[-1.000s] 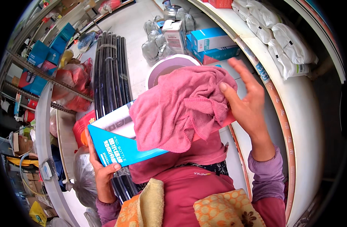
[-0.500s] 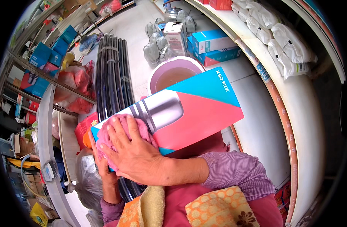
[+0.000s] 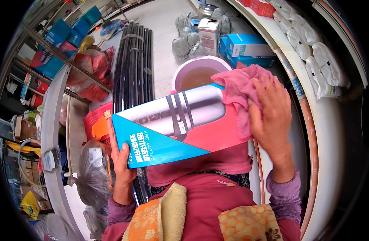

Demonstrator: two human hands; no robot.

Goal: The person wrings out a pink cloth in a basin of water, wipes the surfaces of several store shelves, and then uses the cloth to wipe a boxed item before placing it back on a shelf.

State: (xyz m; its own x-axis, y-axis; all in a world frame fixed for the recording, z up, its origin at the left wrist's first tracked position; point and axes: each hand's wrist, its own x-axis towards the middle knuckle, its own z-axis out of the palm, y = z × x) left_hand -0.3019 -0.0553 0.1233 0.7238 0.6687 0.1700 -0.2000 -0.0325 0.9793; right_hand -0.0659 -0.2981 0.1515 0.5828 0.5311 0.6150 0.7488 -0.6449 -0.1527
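A long box in blue and coral red, printed with a picture of a steel bottle, is held in front of me, tilted up to the right. At its left end my left hand grips it, with the thumb on the front edge and the other fingers mostly hidden behind. My right hand presses a pink cloth against the box's right end, its fingers bent over the cloth. The cloth covers that upper right corner. Just beyond the box stands a round lilac tub of murky water.
Bundled dark tubes lie along the floor at left, beside red plastic bags and a metal shelf rack. Farther back are bagged grey items and blue boxes. White packs line the right shelf.
My right hand has carried the pink cloth from the box's left end across to its right end. The left end, now uncovered, shows blue with print. My view has shifted slightly.
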